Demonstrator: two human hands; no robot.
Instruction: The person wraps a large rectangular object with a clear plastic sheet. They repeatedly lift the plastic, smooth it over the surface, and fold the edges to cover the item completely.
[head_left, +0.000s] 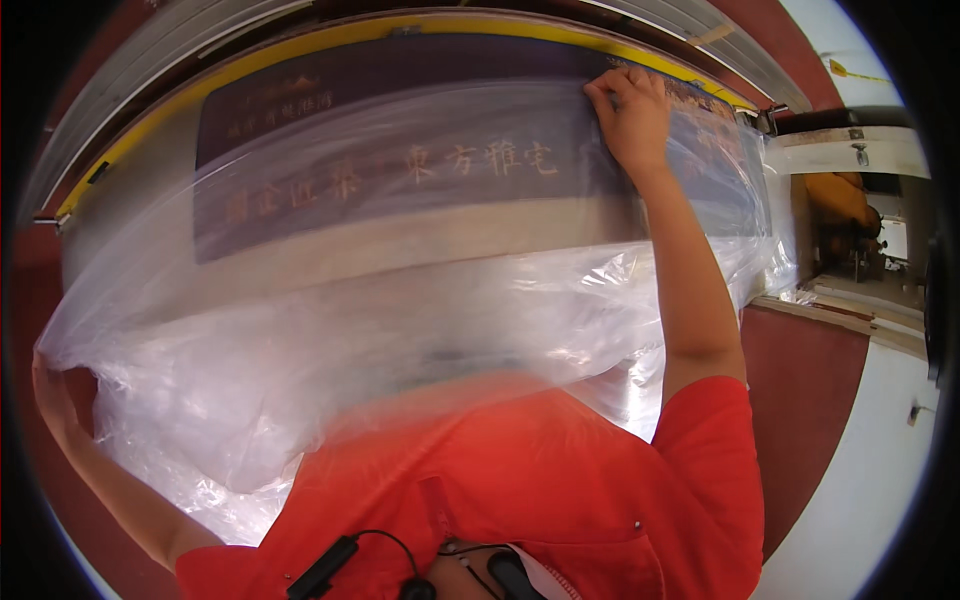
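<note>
A large sheet of clear plastic film spreads in folds across a long pale board with a dark printed panel. At the panel's upper right, my right hand is closed, thumb and fingers pinching the film's edge. My left hand is stretched out to the far left, gripping the film's other side; its fingers are partly hidden by the film. Between my hands the film hangs loosely, bunched and shiny nearest my body. It covers most of the panel, whose top strip shows bare.
A yellow edge strip runs along the board's far side, with grey metal rails behind it. To the right stand a white frame and an opening with yellow machinery. The floor is dark red and white.
</note>
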